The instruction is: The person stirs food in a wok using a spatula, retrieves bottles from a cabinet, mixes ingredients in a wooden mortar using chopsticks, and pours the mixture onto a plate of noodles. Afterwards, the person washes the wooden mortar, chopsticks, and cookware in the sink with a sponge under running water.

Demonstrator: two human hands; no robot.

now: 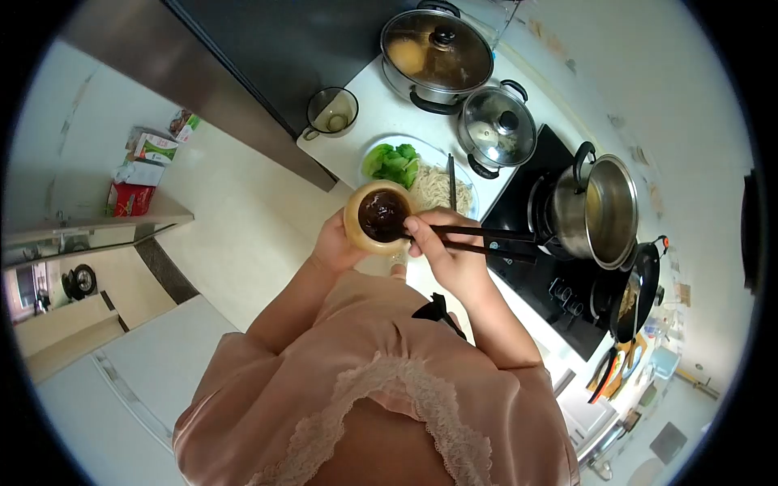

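My left hand (331, 243) is closed around the side of a pale yellow bowl (353, 225) in front of my body. Dark brown, glossy sauce (382, 212) lies inside it. Between the fingers of my right hand (444, 249) is a pair of dark chopsticks (496, 234); their tips reach the bowl's right side and the long ends point right, toward the stove. Just beyond the bowl, a plate (374, 144) on the counter carries green leafy vegetables (393, 164) and pale noodles (433, 188). Another dark chopstick or pair (451, 182) rests across the noodles.
A glass mug (332, 112) stands near the counter's left corner. Two lidded pots, one large (438, 61) and one smaller (497, 130), are behind the plate. On the black cooktop (559, 300) stand an uncovered steel pot (600, 211) and a dark pan (634, 296) with food.
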